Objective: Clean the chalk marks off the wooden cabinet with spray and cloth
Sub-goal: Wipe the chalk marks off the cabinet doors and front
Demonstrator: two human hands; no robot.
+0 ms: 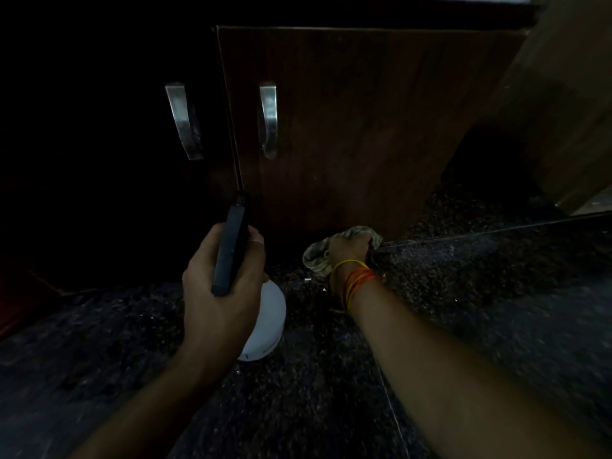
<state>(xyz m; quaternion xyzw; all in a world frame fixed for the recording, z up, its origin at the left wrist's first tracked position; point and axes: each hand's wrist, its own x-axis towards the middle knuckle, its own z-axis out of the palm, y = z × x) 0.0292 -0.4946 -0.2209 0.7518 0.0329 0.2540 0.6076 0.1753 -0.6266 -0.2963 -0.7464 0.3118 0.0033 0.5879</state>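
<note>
The dark wooden cabinet door (347, 127) fills the upper middle of the head view, dimly lit; I make out no chalk marks on it. My left hand (218, 286) grips a spray bottle, its dark trigger head (231, 246) pointing up toward the gap between the two doors and its white body (270, 323) showing below my palm. My right hand (349, 251), with orange and yellow threads at the wrist, grips a crumpled pale cloth (316, 258) low down by the bottom edge of the door, near the floor.
Two curved metal handles (183, 120) (269, 119) sit on the left and right doors. The left door is almost lost in shadow. Dark speckled stone floor (331, 392) lies below. A lighter wooden panel (563, 111) stands at the right.
</note>
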